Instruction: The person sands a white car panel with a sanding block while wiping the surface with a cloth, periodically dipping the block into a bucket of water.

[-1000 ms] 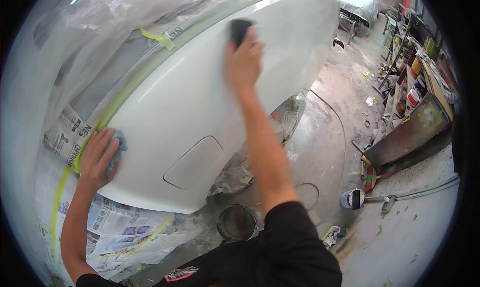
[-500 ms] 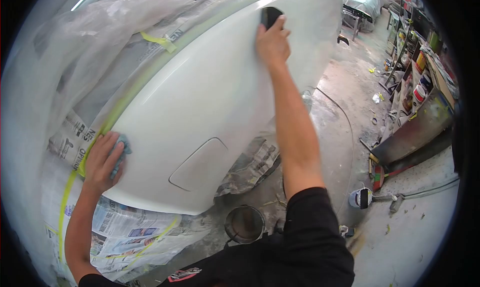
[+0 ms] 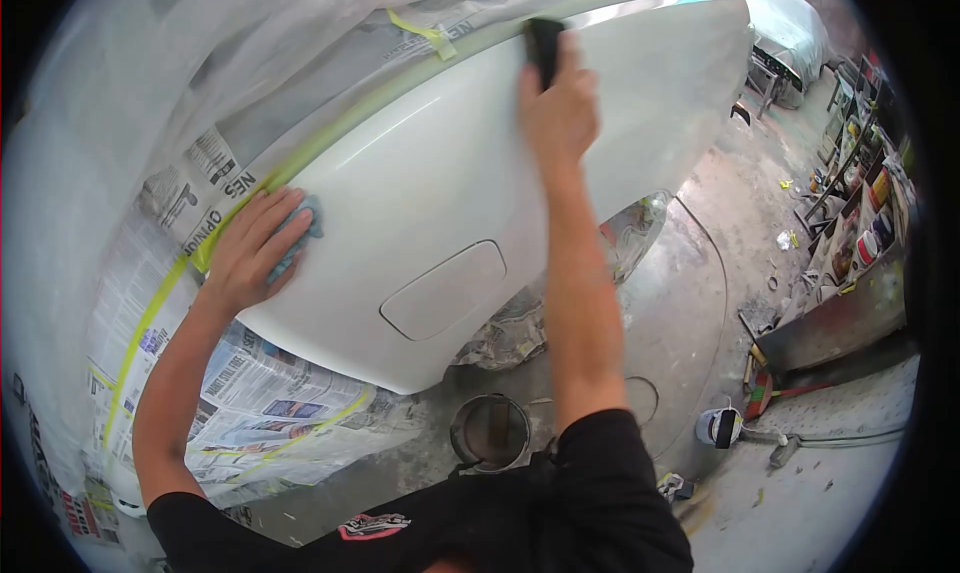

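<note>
A pale grey-white car body panel [image 3: 440, 183] with a rounded fuel flap outline [image 3: 445, 291] fills the middle. My right hand [image 3: 563, 113] grips a black block [image 3: 546, 51], probably a sanding block, and lays it on the panel near the taped upper edge. The block's underside is hidden. At the panel's near left end, my left hand [image 3: 258, 241] presses a crumpled blue cloth [image 3: 309, 225] against the surface. Its fingers lie over the cloth and reach the yellow-green masking tape [image 3: 330, 143].
Newspaper [image 3: 262, 388] and plastic sheeting [image 3: 130, 83] wrap the surrounding bodywork. A dark bucket [image 3: 490, 431] stands on the floor below the panel. At right are a white container [image 3: 718, 427], a hose [image 3: 722, 273] and cluttered shelving [image 3: 850, 243].
The camera view has shifted, so the panel sits differently in frame. My right hand has slid the black block across the panel toward its taped edge. My left hand stays at the same spot.
</note>
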Demonstrator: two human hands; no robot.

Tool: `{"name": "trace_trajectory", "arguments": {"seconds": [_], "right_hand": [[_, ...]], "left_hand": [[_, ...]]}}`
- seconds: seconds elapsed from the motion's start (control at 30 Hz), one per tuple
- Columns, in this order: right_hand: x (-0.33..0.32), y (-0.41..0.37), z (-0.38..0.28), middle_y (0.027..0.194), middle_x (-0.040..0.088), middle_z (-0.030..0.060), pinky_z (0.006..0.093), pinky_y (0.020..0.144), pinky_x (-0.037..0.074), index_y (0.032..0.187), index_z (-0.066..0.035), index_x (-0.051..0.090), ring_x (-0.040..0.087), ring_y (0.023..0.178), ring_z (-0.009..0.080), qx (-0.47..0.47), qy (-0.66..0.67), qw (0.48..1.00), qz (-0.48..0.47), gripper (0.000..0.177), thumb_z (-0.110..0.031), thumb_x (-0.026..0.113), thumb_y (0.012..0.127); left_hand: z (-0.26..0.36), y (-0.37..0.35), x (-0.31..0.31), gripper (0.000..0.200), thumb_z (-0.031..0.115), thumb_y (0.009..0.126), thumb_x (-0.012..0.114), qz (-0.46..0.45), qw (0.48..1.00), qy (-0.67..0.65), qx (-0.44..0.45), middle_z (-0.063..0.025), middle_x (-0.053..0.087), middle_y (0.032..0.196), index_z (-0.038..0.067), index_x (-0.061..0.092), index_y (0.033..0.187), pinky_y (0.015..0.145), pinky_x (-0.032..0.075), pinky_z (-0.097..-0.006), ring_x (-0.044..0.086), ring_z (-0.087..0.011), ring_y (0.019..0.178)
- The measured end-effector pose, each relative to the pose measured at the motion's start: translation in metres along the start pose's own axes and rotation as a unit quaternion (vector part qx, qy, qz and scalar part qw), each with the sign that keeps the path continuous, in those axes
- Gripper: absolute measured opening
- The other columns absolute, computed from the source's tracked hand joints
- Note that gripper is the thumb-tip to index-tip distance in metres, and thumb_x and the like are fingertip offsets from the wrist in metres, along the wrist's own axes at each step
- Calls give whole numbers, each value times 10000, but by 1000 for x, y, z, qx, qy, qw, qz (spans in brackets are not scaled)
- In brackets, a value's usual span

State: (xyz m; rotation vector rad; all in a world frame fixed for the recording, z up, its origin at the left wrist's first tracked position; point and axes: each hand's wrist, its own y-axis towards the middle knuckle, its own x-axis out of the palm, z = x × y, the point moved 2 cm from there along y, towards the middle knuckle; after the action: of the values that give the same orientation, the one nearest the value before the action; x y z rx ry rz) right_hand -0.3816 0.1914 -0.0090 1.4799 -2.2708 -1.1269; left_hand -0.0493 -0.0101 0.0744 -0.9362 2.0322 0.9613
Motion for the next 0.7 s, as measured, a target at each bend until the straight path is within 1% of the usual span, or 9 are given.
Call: {"name": "trace_trajectory", "arguments": {"seconds": [0.07,0.13,0.27,0.37,0.47,0.53,0.63,0.67,0.7], "right_hand": [[-3,26,-6,1041,626,188,489,721,570,1499,-116,484,697,879,373,93,-9,995,-19,671,-312,741,911],[1,-16,-40,1018,625,177,492,718,569,1512,-133,483,695,851,351,36,-9,999,2,708,-275,767,880],[-24,-130,-90,966,604,157,476,678,567,1559,-206,476,678,810,367,-87,31,992,-90,851,-271,826,786],[-8,-43,-35,974,630,158,490,711,575,1505,-216,517,682,819,369,-79,-6,996,-40,704,-308,769,854],[-5,57,17,1154,628,231,516,752,578,1522,-82,430,701,902,386,111,-15,992,-64,658,-323,682,964],[10,14,-8,1135,623,239,504,757,582,1512,-63,429,701,899,379,87,-14,996,21,661,-327,682,961],[-4,-112,-63,1086,622,212,417,684,599,1570,-64,371,691,868,343,-24,-81,996,35,951,-305,850,785],[-13,-143,-65,1117,580,223,455,661,612,1600,-64,328,693,891,380,-36,-40,998,-46,956,-288,817,810],[-12,-138,-56,1128,578,240,472,697,610,1590,-45,325,692,902,393,-26,-46,998,-44,928,-312,796,837]], "left_hand": [[-1,-2,-1,630,12,742,811,-4,1000,-4,-5,-179,608,1439,71,633,1344,1102,491,-527,603,-394,1305],[1,0,-2,632,11,745,808,-10,1000,-5,-8,-178,603,1443,74,629,1349,1105,489,-527,600,-394,1306],[1,-1,0,642,14,752,806,-10,1000,-3,-3,-175,594,1453,77,618,1363,1113,482,-526,594,-391,1311],[1,-2,2,648,18,753,807,-12,1000,-9,0,-174,595,1453,80,615,1368,1110,482,-527,597,-390,1308],[-3,-2,0,659,21,748,811,-10,1000,-6,-2,-175,595,1452,80,614,1374,1103,484,-531,600,-390,1305],[-2,-2,0,666,20,743,813,-14,1000,-7,-1,-178,596,1450,78,615,1376,1100,486,-533,601,-391,1304],[-3,-4,3,679,13,734,806,-13,1000,-6,3,-180,594,1453,72,611,1382,1103,481,-535,598,-390,1311],[-2,-4,3,680,10,732,801,-14,1000,-2,3,-181,592,1455,71,611,1382,1105,480,-535,598,-390,1312],[-2,-3,3,682,7,729,797,-15,1000,1,4,-182,591,1457,69,611,1382,1106,479,-535,597,-391,1314]]}}
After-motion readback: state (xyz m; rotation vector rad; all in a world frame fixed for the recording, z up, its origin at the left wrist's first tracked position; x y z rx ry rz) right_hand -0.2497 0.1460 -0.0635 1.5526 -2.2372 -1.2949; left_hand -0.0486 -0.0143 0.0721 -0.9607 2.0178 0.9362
